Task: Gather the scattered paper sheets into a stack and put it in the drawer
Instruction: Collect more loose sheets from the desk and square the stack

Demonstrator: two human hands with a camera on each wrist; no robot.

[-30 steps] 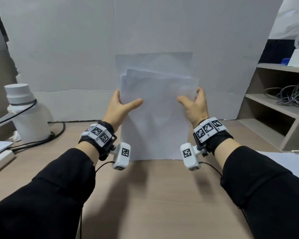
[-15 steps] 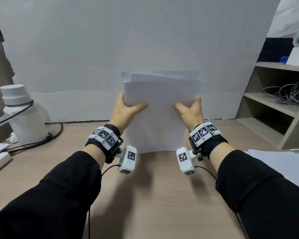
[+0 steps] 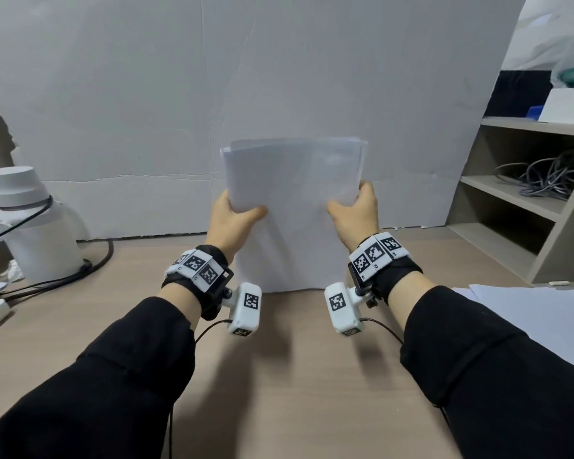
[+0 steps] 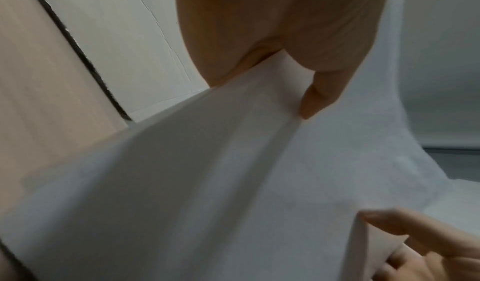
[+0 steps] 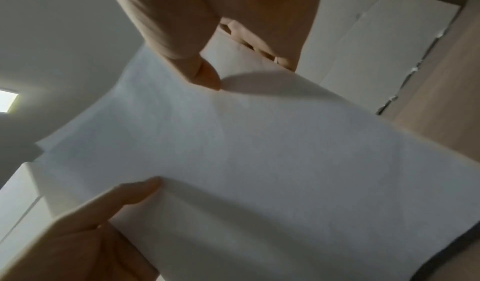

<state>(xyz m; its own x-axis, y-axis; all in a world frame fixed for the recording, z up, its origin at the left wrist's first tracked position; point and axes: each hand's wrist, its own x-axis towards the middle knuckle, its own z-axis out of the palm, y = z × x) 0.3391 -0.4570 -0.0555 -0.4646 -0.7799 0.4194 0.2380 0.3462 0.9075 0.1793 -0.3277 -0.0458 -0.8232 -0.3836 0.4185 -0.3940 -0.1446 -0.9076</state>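
Person's rig: black sleeves, tagged wrist units.
Each wrist wears a black strap topped by white blocks printed with black-and-white square markers. White camera pod (image 3: 245, 309) under the left wrist, its twin (image 3: 342, 309) under the right; each shows a marker and trails a thin black cable.

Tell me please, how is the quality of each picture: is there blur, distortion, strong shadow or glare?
Head view: sharp, evenly lit, with wide-angle bending at the edges; soft shadows of the arms lie on the desk. Left wrist view: blurred, the paper stack grey and dim. Right wrist view: also soft; the right hand throws a thumb shadow on the paper, and a ceiling light glares at the left edge.
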